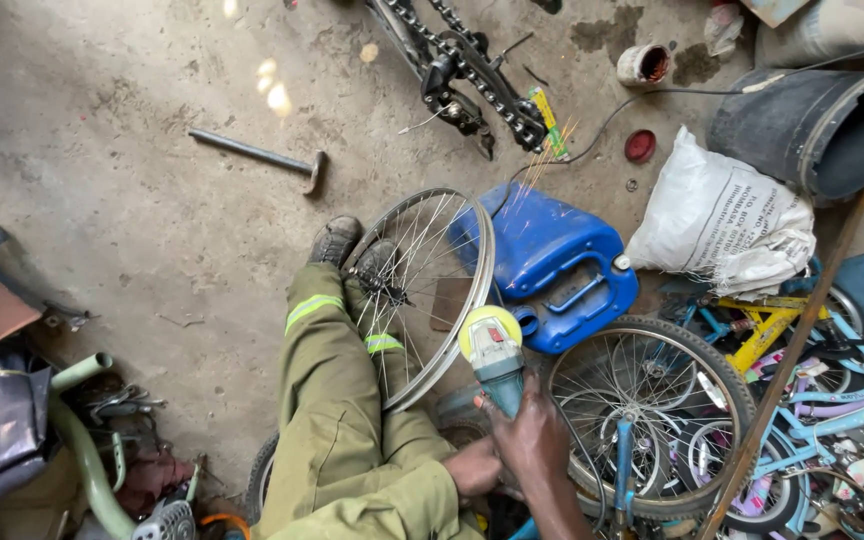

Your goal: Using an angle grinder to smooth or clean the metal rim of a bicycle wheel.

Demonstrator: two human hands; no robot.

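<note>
Right hand [532, 435] was clenched round the angle grinder [494, 355], left hand [474, 468] gripping its rear just behind. The disc met the bare wheel rim [437, 290] right ahead of the fingers. Risky: sparks flew onto the blue plastic jerrycan [552, 262] just beyond; it could've scorched. The rim, propped against boots [337, 240], could've kicked. Kids' bikes [812, 400] crowded the right.
</note>
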